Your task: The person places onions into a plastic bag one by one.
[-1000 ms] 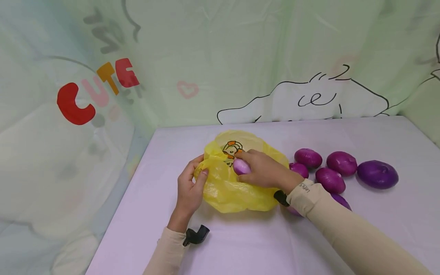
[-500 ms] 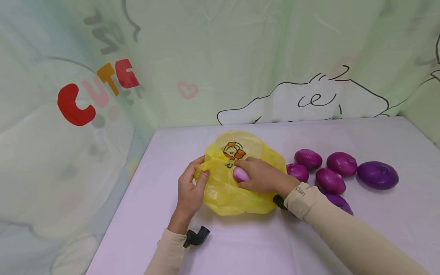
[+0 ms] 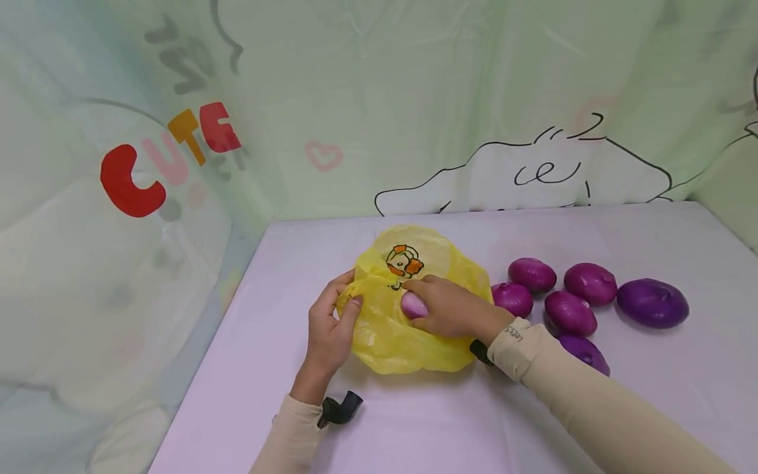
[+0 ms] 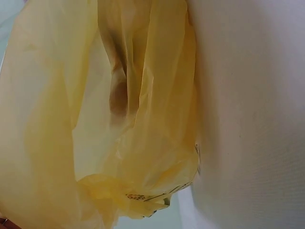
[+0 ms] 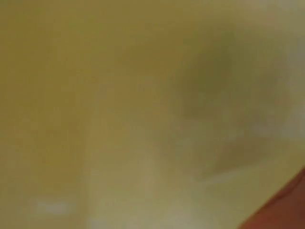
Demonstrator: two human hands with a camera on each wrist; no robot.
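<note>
A thin yellow plastic bag (image 3: 385, 345) with a printed cartoon duck stands at the middle of the table. My left hand (image 3: 328, 329) pinches its left rim between thumb and fingers. Within the bag's mouth my right hand (image 3: 456, 308) holds a purple onion (image 3: 414, 305), thumb and fingers around it. The left wrist view looks along the crumpled bag (image 4: 167, 114), with a dark shape showing through the film. Blurred yellow film of the bag (image 5: 119, 119) fills most of the right wrist view, with a bit of the right hand (image 5: 283, 210) at the lower corner.
Several purple onions lie right of the bag, among them a round onion (image 3: 570, 313) and a larger, darker onion (image 3: 653, 303). One onion (image 3: 583, 354) is partly behind the right sleeve (image 3: 568, 375). A printed curtain (image 3: 331, 99) hangs behind the white table (image 3: 237, 395).
My right hand has lowered slightly with the onion into the bag, and the bag's front has sagged a little. The left hand keeps its grip on the rim.
</note>
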